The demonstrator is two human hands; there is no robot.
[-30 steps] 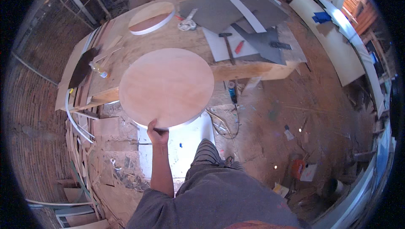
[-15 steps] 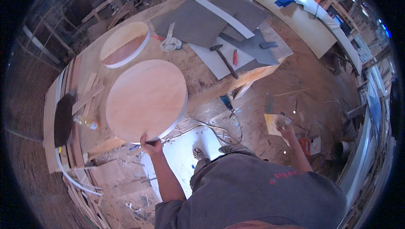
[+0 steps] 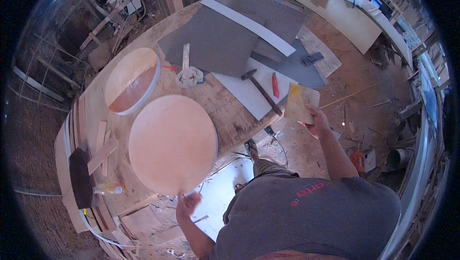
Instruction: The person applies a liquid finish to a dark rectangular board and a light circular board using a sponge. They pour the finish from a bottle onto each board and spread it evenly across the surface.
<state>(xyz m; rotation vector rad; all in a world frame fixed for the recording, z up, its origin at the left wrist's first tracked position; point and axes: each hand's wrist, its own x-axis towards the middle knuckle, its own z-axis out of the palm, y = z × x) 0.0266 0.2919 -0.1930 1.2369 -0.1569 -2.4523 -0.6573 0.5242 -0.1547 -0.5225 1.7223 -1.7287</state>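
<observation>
My left hand (image 3: 188, 205) is at the near rim of a round wooden disc (image 3: 173, 142) with a pale edge band, fingers closed on the rim; the fingers beneath are partly hidden. The disc lies on the wooden workbench (image 3: 225, 135), its near side over the bench edge. In my right hand (image 3: 317, 125) is a flat, rectangular, yellow-stained piece (image 3: 301, 102), held up beside the bench's right corner. A second round piece (image 3: 134, 80), in two wood tones, sits behind the disc.
A hammer (image 3: 261, 90) and a red-handled tool (image 3: 275, 85) lie on a white sheet near dark grey sheets (image 3: 211, 34). A bottle (image 3: 109, 189) and wood strips (image 3: 101, 150) are at the left. On the floor stand a red-and-white box (image 3: 364, 159) and a white panel (image 3: 218, 202).
My right hand has lifted the flat piece up and forward from low at my right side to the bench corner. My left hand stays at the disc's rim. The whole view has shifted.
</observation>
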